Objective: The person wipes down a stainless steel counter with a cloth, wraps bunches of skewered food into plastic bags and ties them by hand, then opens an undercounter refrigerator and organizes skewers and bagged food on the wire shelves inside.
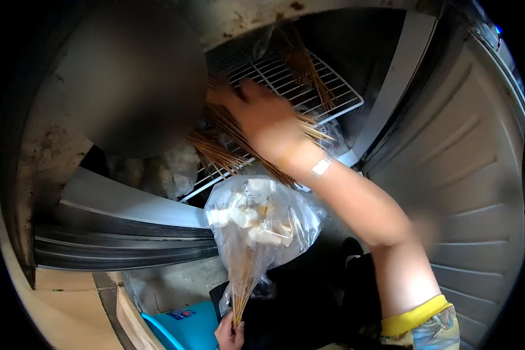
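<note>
At the bottom, my left hand (230, 335) is closed round the lower ends of several thin sticks. A clear plastic bag (303, 219) covers their upper part, with pale chunks (245, 217) inside. My right hand (262, 114) reaches over a white wire shelf (347, 105) in an open cabinet, above bundles of thin sticks (219, 153). It is blurred, and its fingertips are partly hidden by a dark blurred round area, so its grip does not show.
More sticks (315, 76) lie at the back of the shelf. A ribbed metal door (466, 151) stands open at the right. Below left are a blue container (195, 326) and cardboard (70, 309). Bagged pale items (169, 169) sit under the shelf.
</note>
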Motion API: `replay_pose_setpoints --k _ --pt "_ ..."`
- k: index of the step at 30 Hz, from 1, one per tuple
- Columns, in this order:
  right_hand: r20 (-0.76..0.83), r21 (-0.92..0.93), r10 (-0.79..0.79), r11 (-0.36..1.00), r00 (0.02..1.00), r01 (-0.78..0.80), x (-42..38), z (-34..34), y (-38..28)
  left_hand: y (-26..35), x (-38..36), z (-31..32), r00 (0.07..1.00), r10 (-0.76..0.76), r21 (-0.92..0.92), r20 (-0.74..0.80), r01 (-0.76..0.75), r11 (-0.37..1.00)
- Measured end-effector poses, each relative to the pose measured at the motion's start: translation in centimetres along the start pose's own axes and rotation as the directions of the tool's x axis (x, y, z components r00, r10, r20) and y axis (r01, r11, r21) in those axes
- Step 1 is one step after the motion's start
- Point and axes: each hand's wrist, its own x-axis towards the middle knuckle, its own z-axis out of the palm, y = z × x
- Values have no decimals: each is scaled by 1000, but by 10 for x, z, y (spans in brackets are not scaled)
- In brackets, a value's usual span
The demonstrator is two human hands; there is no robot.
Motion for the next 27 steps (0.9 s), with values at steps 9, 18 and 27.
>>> replay_pose_setpoints --k 9,18,27 --pt "252 -63 136 990 958 -124 -119 -75 46 10 12 -6 998 -10 -8 63 11 1000" --pt "375 180 424 839 825 -513 -46 -17 27 18 18 -7 997 74 -79 -17 -75 994" --pt "717 139 278 842 640 -522 -7 41 16 7 5 -4 1000 21 -10 9 -21 1000"
